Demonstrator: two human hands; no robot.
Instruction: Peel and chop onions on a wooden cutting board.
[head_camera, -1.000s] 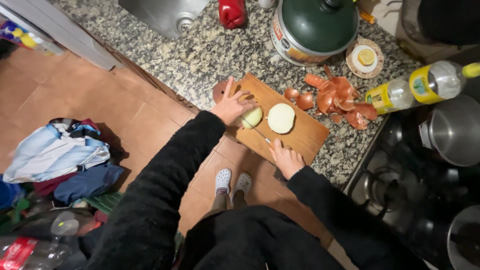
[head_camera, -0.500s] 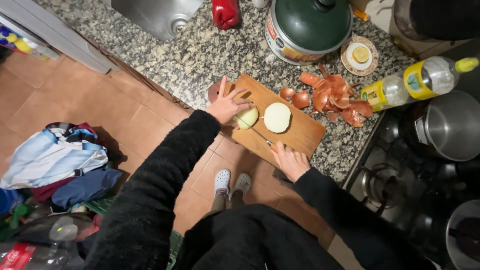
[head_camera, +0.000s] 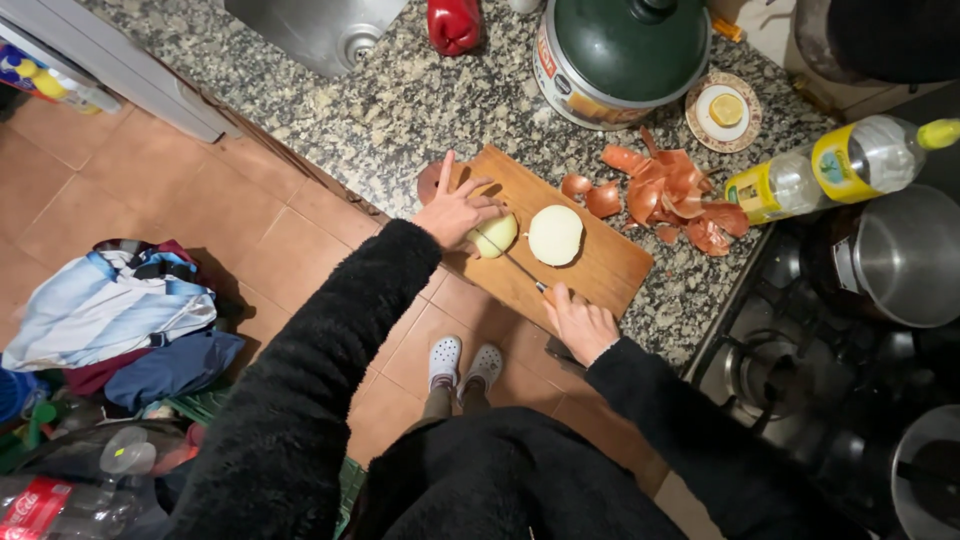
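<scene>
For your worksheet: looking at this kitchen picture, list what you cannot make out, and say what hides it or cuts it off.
1. Head view: the knife handle is hidden inside the right hand.
2. The onion half is partly covered by the left hand.
3. The sink and green pot are cut off by the top edge.
4. The stove pots run off the right edge, in shadow.

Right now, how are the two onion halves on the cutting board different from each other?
The left onion half is held down by the left hand, with the knife laid against it; the right onion half lies free and untouched. The left onion half is partly hidden under fingers, while the right onion half shows its whole pale round face. Both are peeled and rest on the wooden cutting board.
</scene>
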